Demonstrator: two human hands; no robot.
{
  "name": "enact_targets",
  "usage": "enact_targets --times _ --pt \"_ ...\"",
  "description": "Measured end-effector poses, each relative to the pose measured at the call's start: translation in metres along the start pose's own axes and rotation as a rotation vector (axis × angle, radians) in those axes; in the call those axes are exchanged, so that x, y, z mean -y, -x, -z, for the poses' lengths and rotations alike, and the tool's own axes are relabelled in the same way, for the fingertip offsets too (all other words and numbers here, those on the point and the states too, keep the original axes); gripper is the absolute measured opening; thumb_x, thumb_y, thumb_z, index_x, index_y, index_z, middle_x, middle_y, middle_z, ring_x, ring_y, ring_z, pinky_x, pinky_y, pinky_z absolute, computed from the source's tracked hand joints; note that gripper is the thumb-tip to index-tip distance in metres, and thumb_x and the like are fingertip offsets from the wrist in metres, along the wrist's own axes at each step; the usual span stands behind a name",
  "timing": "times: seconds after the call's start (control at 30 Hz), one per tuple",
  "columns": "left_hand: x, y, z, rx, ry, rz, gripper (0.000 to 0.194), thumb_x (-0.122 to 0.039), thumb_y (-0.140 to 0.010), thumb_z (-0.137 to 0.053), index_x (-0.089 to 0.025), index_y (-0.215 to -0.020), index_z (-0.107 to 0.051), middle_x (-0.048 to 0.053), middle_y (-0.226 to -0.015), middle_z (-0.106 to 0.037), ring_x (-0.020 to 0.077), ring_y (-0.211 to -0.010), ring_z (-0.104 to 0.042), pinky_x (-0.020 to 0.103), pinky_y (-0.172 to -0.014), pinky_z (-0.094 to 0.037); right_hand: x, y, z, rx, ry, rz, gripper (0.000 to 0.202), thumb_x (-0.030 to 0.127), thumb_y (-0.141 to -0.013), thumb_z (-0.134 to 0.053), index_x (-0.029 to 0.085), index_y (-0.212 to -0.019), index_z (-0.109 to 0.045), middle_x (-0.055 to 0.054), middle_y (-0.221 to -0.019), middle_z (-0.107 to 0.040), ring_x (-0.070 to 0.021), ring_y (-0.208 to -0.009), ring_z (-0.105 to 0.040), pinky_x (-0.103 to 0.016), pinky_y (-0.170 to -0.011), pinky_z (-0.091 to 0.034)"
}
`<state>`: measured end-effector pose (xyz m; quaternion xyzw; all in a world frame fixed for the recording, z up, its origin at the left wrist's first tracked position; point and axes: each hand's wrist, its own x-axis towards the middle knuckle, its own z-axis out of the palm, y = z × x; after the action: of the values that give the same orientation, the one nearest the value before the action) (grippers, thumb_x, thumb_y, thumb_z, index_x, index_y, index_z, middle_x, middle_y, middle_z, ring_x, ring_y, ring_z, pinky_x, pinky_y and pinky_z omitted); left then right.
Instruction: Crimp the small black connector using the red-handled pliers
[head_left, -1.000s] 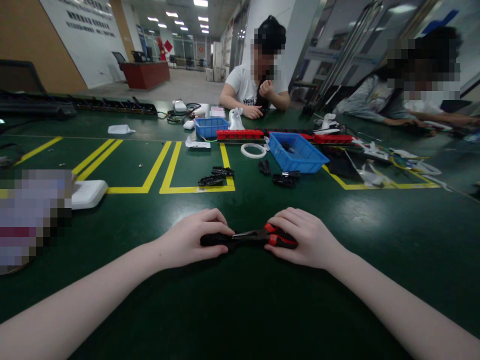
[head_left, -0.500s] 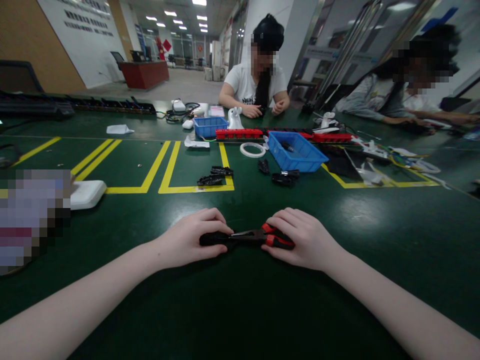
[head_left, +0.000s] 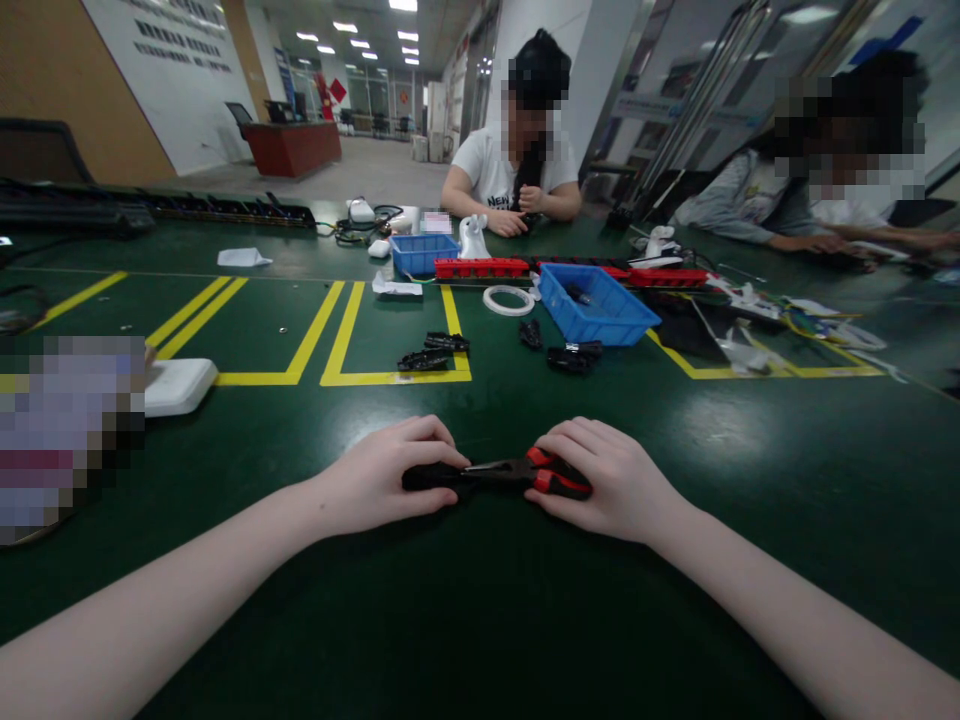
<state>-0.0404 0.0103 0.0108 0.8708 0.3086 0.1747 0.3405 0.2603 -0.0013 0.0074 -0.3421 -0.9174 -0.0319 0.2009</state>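
Observation:
My left hand point(head_left: 401, 470) is closed on a small black part point(head_left: 429, 477), gripped between thumb and fingers; its exact kind is hard to make out. My right hand point(head_left: 600, 475) grips the red-and-black handles of needle-nose pliers point(head_left: 517, 470). The slim jaws point left and their tips meet the black part at my left fingertips. Whether the tips hold it or only touch it I cannot tell. Beyond my hands lie several loose black parts: a pair of them point(head_left: 433, 352) on the left, a small one point(head_left: 530, 334) and a larger one point(head_left: 574, 357) on the right.
A blue bin point(head_left: 596, 310) with dark pieces inside stands past my right hand, beside a white tape roll point(head_left: 508, 300). Farther back are a smaller blue bin point(head_left: 424, 254) and red strips point(head_left: 480, 268). A white box point(head_left: 180, 387) lies left. Across the table sits a person point(head_left: 514, 175).
My hands, the pliers and the black part keep almost the same pose. The view shifts slightly. Across the table, the person has raised one hand.

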Motion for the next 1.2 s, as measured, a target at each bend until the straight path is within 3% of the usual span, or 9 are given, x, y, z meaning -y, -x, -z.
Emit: enact_targets --times 0.4,1.2 --pt "0.0071 0.0003 -0.0008 0.003 0.091 0.021 0.027 -0.027 -0.091 -0.066 -0.029 -0.118 -0.068 0.003 -0.117 -0.059 0.0209 -0.107 -0.058 0.039 -0.096 -0.049 0.0010 -0.0004 0.0008 -0.019 0.003 0.008 0.032 0.042 -0.084 -0.069 0.015 -0.101 -0.063 -0.010 -0.093 -0.070 -0.0217 -0.081 -0.064 -0.035 -0.069 -0.052" --pt "0.0012 0.0005 0.0009 0.017 0.030 0.032 0.023 -0.027 -0.090 -0.065 -0.027 -0.112 -0.070 0.003 -0.116 -0.058 0.0210 -0.105 -0.058 0.038 -0.093 -0.051 -0.0032 0.0021 0.0027 -0.048 0.079 0.076 0.034 0.041 -0.085 -0.069 0.014 -0.104 -0.063 -0.012 -0.095 -0.070 -0.0224 -0.082 -0.064 -0.035 -0.068 -0.051"
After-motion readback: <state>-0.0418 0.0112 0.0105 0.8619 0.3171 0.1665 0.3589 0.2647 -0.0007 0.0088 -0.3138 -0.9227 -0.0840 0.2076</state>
